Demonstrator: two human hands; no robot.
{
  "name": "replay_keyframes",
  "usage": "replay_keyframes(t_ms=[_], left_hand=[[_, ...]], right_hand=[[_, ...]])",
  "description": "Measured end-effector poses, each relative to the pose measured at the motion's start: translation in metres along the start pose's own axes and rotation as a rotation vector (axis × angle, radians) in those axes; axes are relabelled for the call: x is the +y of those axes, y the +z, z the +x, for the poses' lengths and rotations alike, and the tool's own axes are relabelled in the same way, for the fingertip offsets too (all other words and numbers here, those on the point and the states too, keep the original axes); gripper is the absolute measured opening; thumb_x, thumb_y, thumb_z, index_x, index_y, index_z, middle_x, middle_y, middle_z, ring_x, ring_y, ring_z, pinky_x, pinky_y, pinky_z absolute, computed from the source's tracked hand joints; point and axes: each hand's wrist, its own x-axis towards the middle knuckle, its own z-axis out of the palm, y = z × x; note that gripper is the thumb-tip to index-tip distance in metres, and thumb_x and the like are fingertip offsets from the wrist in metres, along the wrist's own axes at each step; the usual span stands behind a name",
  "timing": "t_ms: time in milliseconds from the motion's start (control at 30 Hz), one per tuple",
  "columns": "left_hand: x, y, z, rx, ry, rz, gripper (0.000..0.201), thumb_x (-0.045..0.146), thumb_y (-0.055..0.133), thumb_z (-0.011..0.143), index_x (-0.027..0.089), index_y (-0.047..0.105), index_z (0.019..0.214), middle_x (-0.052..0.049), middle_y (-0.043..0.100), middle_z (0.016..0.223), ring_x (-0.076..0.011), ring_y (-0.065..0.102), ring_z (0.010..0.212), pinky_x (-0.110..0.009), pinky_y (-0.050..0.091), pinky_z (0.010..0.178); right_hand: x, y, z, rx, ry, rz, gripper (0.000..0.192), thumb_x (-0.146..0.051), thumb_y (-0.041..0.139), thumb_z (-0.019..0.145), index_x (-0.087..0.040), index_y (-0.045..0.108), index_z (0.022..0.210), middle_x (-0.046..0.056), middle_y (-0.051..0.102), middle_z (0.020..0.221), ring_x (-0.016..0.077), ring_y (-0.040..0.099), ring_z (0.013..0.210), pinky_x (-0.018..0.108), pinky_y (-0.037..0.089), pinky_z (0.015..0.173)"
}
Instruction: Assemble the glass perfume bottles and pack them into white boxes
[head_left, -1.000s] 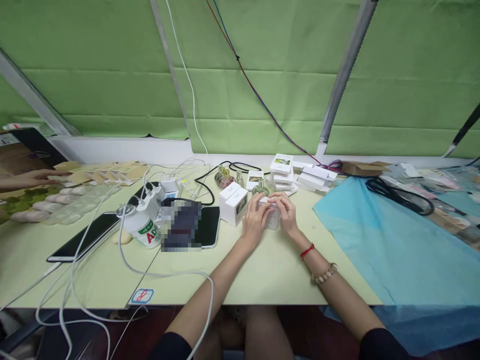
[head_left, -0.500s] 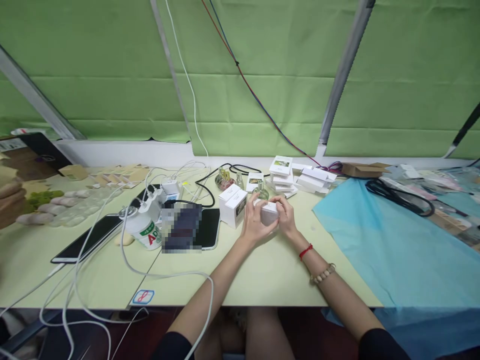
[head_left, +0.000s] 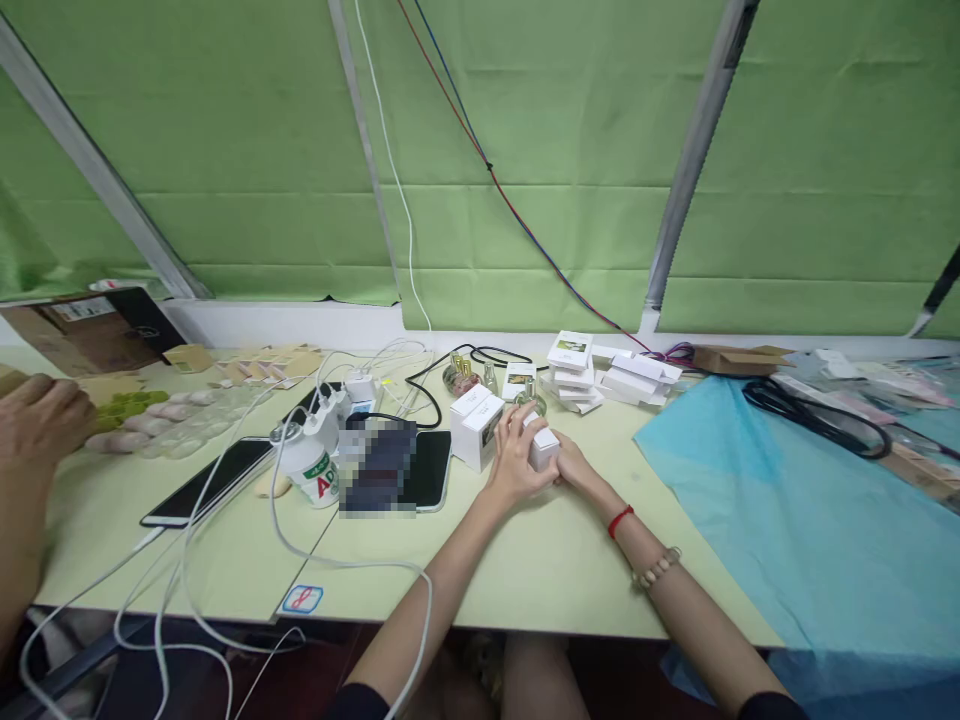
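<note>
Over the near part of the table, my left hand [head_left: 516, 458] is wrapped round a small white cardboard box [head_left: 543, 449], thumb along its near side and fingers over its top. My right hand [head_left: 573, 464] grips the same box from the right; its fingertips are hidden behind the box. Just left of my hands stand white boxes [head_left: 474, 440] placed close together. A clear glass bottle [head_left: 531, 396] shows behind my left fingers, partly covered by them. Farther back are more small glass bottles [head_left: 461, 376].
Flat white cartons [head_left: 573, 370] are stacked behind my hands. A phone [head_left: 431, 470], white bottle [head_left: 315, 474], power strip [head_left: 328, 415] and loose white cables lie left. Blue sheeting [head_left: 742, 500] covers the right side. Another person's hand [head_left: 37, 420] is at far left.
The box has turned and tilted in my hands, and my right hand has shifted lower behind its right side. The view has swung slightly left, bringing more of the other person's arm in.
</note>
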Motion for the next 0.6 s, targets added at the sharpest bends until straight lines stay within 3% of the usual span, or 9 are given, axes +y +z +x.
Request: replay_keyframes(t_ms=[100,233,433,600], left_hand=[[-0.001,-0.002,0.001,0.049,0.011,0.025,0.039,0.032,0.067,0.064,0.022,0.053,0.099,-0.008,0.042,0.130,-0.0297,0.030,0.123,-0.044,0.028,0.099],[-0.004,-0.001,0.001,0.118,0.001,-0.015,0.048,0.038,0.072,0.062,0.021,0.049,0.101,-0.011,0.043,0.123,-0.0276,0.038,0.116,-0.043,0.036,0.095],[-0.009,0.004,-0.001,0.276,0.006,-0.081,0.047,0.018,0.060,0.072,0.018,0.038,0.112,-0.014,0.041,0.118,-0.0227,0.044,0.114,-0.039,0.044,0.091],[-0.011,0.002,0.002,0.466,0.042,-0.084,0.042,0.014,0.059,0.074,0.020,0.037,0.109,-0.013,0.044,0.118,-0.0220,0.044,0.117,-0.042,0.042,0.094]], right_hand=[[0.000,0.001,-0.006,-0.101,0.006,-0.089,0.025,-0.019,0.046,0.067,-0.017,0.059,0.088,-0.002,0.060,0.058,0.0098,0.046,0.039,0.021,0.036,0.039],[-0.005,0.002,-0.011,-0.143,-0.043,-0.193,0.028,-0.018,0.045,0.069,-0.019,0.059,0.094,0.001,0.066,0.078,0.0115,0.056,0.054,0.020,0.040,0.047],[-0.015,0.003,-0.015,-0.153,-0.062,-0.355,0.027,-0.019,0.040,0.077,-0.020,0.055,0.099,-0.005,0.060,0.055,0.0089,0.050,0.040,0.021,0.037,0.052],[-0.020,0.002,-0.017,-0.137,-0.097,-0.457,0.027,-0.022,0.048,0.075,-0.021,0.051,0.102,-0.005,0.062,0.059,0.0119,0.057,0.055,0.021,0.032,0.055]])
